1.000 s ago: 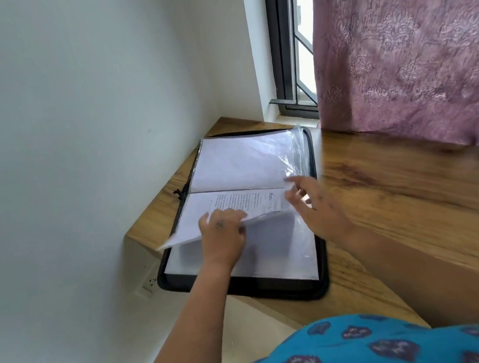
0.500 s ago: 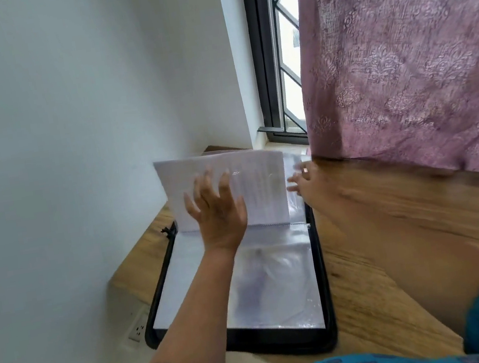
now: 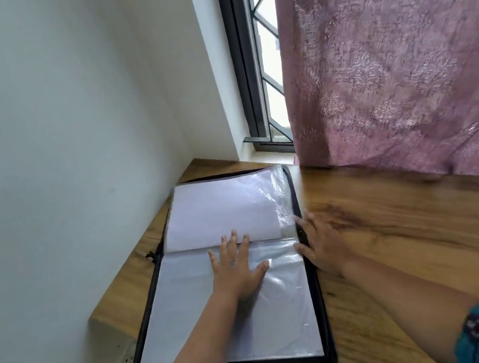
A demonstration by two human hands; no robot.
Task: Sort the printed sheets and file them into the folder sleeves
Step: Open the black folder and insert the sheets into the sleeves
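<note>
A black zip folder (image 3: 319, 309) lies open on the wooden desk, against the left wall. Its far half shows a white sheet inside a clear sleeve (image 3: 221, 212). Its near half shows a glossy plastic sleeve (image 3: 197, 321); I cannot tell whether a sheet is inside. My left hand (image 3: 236, 270) lies flat with spread fingers on the near sleeve, fingertips at the centre fold. My right hand (image 3: 322, 243) rests flat on the folder's right edge and the desk beside it. Neither hand holds anything.
The wooden desk (image 3: 413, 248) stretches to the right. A pink patterned curtain (image 3: 395, 64) hangs over its far side, beside a dark-framed window (image 3: 249, 71). A white wall (image 3: 53, 131) bounds the left. A wall socket (image 3: 128, 358) sits below the desk edge.
The sleeve with the sheet, held upright by my left hand half a second ago, now lies flat on the far half. My left hand has come down onto the near sleeve.
</note>
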